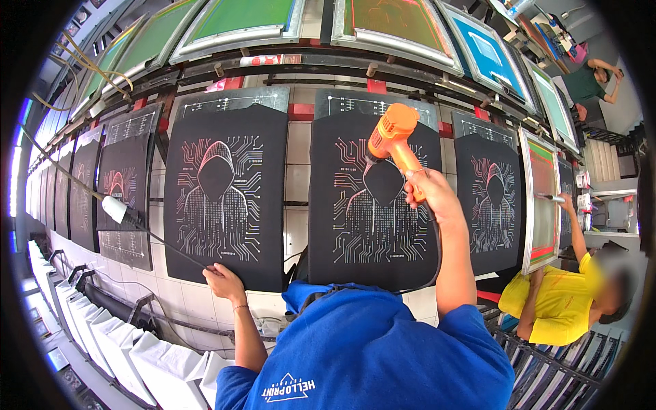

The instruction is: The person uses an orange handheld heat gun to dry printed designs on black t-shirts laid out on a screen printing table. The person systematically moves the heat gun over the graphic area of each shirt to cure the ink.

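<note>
My right hand (436,195) is closed around the handle of an orange heat gun (395,130). Its nozzle points down at the upper left of the printed hooded figure on a black T-shirt (324,239), which lies over a flat board. Lower left, my left hand (223,283) grips a black power cord (167,244) beside the bottom edge of another printed black T-shirt (227,123). That cord runs up to a white plug or connector (118,209) hanging at the left. A third printed black shirt (465,225) lies to the right.
Framed printing screens (239,20) line the far side above a metal rail. More shirt boards (126,249) continue leftward. At the right a person in yellow (564,301) works by a tilted screen (542,198); another person (588,85) stands farther back. White covered shapes (164,359) row the lower left.
</note>
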Tool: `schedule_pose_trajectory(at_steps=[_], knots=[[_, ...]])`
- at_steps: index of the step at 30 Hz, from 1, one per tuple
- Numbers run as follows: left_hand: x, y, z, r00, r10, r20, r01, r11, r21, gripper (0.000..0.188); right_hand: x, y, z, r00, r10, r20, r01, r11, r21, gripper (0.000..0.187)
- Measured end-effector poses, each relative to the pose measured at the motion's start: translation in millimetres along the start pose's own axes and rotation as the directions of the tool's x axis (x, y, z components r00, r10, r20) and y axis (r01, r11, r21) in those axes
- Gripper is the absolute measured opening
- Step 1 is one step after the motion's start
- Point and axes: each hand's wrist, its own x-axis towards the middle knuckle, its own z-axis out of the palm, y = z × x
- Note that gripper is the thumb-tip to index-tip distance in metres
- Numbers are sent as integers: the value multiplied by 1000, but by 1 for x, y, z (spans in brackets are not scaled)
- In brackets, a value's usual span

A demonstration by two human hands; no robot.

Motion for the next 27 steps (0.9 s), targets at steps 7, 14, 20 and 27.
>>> schedule_pose_trajectory(at_steps=[7,14,20,27], knots=[[-1,-1,-1,1000,-10,-7,10,1000,18,23,-24,-3,10,994,74,79,-73,997,-14,26],[-1,3,-3,1000,-16,5,16,1000,9,23,-12,3,22,988,32,150,-35,999,15,26],[0,-3,0,1000,-2,7,1,1000,13,24,-4,0,43,971,61,233,-61,998,-9,24],[0,-4,1,1000,8,-12,-8,1000,23,24,-14,8,54,952,79,296,-58,995,-78,28]])
